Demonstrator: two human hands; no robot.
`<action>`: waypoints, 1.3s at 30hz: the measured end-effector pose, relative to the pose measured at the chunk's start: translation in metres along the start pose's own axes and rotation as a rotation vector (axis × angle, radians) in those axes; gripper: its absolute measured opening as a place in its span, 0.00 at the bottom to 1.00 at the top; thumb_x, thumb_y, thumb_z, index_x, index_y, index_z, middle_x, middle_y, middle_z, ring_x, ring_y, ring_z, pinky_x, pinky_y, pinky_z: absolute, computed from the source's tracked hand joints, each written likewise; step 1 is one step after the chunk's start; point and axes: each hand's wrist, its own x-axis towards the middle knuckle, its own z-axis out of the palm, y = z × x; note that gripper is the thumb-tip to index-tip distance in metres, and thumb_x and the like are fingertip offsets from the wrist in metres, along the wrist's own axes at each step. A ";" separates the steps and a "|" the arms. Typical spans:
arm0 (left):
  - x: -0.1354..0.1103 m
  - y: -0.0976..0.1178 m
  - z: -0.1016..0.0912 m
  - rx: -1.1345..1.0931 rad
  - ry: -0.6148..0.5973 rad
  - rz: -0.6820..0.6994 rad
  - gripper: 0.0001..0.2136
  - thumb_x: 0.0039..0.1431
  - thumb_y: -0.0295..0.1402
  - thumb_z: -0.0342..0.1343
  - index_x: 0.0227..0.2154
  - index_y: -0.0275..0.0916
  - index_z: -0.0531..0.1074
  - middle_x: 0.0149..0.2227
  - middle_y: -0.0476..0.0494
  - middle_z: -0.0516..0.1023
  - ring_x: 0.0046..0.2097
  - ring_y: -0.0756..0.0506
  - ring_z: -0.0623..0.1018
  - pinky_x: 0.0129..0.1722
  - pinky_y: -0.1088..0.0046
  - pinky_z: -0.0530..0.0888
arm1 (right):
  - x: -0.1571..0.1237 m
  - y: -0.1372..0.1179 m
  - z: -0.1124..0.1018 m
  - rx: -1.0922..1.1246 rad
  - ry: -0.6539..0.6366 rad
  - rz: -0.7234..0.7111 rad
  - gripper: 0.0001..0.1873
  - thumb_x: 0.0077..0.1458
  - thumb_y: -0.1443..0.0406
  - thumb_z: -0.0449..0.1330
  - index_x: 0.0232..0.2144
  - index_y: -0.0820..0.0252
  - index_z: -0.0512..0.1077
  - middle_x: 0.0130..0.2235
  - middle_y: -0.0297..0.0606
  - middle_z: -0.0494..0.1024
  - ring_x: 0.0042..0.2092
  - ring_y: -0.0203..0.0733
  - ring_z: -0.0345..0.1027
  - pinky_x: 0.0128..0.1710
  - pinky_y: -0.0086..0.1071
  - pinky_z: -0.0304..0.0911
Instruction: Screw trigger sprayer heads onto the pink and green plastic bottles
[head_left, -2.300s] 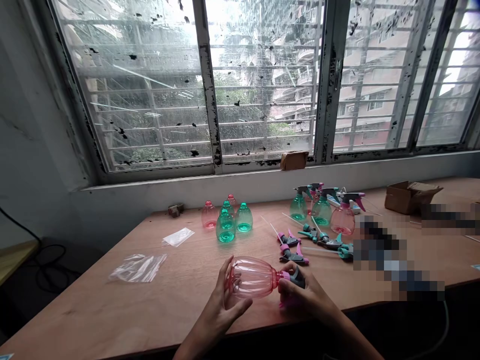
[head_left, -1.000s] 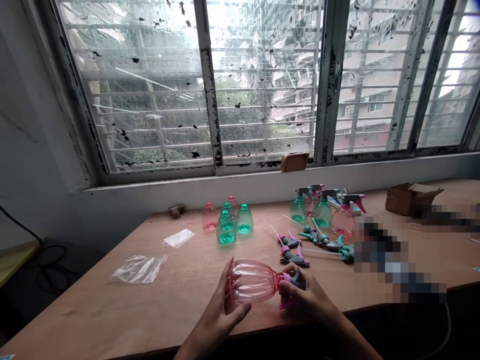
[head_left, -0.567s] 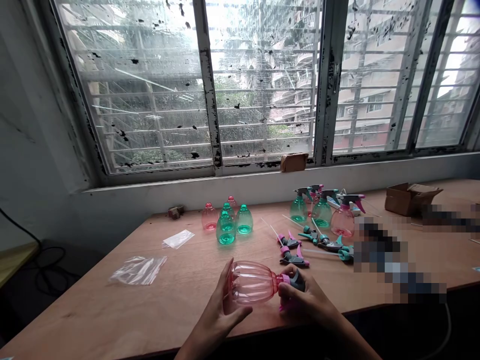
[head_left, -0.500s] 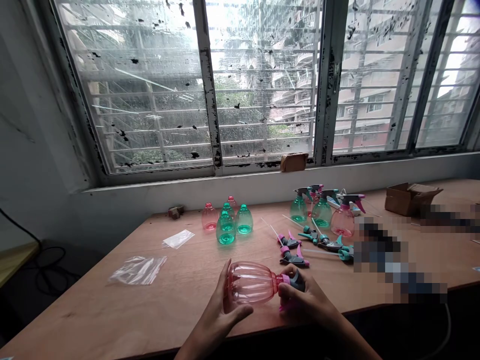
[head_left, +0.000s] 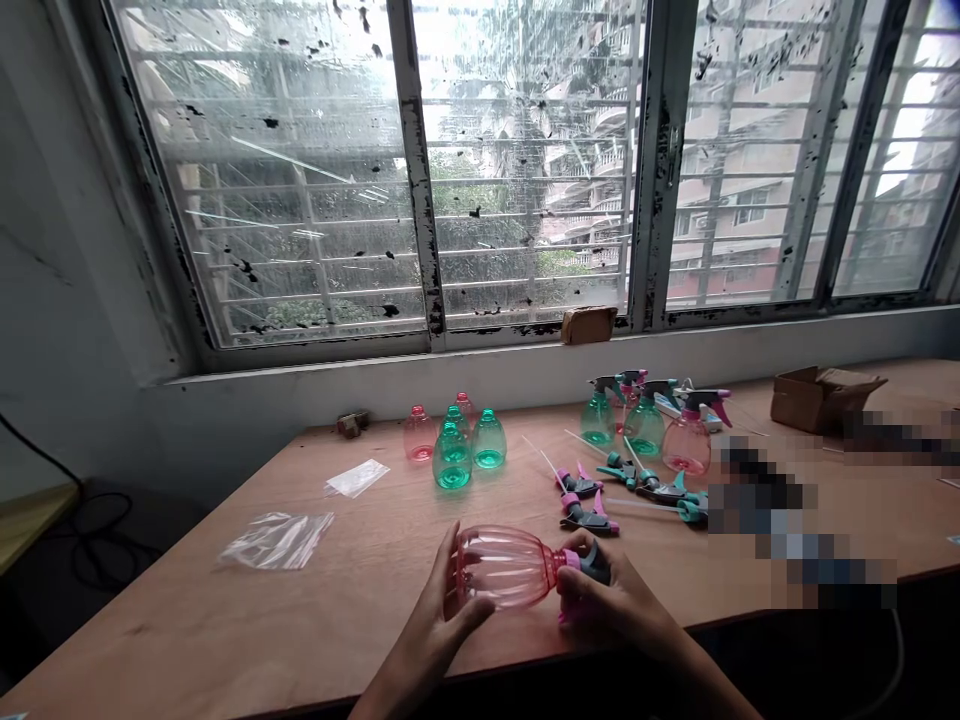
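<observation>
I hold a clear pink ribbed spray bottle (head_left: 506, 567) on its side just above the wooden table (head_left: 360, 600). My left hand (head_left: 442, 620) cups the bottle's base, thumb underneath and fingers over the top. My right hand (head_left: 611, 600) is closed round the grey and pink spray head (head_left: 592, 565) at the bottle's neck. Both hands are near the table's front edge.
Capless green and pink bottles (head_left: 454, 455) stand behind. Loose spray heads with tubes (head_left: 592, 510) lie to the right, with three finished spray bottles (head_left: 645, 420) beyond. Plastic bags (head_left: 277, 538) lie at left, a cardboard box (head_left: 821, 393) at far right. A windowsill runs behind.
The bottle has turned slightly in my hands and my left thumb has shifted along its base. Nothing else on the table has moved.
</observation>
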 end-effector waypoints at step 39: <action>-0.002 0.010 0.001 0.036 -0.050 -0.031 0.41 0.55 0.46 0.62 0.66 0.44 0.47 0.57 0.35 0.68 0.58 0.35 0.69 0.60 0.55 0.62 | 0.000 -0.010 0.003 -0.006 0.029 0.017 0.19 0.52 0.52 0.66 0.34 0.59 0.67 0.26 0.34 0.77 0.27 0.42 0.74 0.28 0.33 0.70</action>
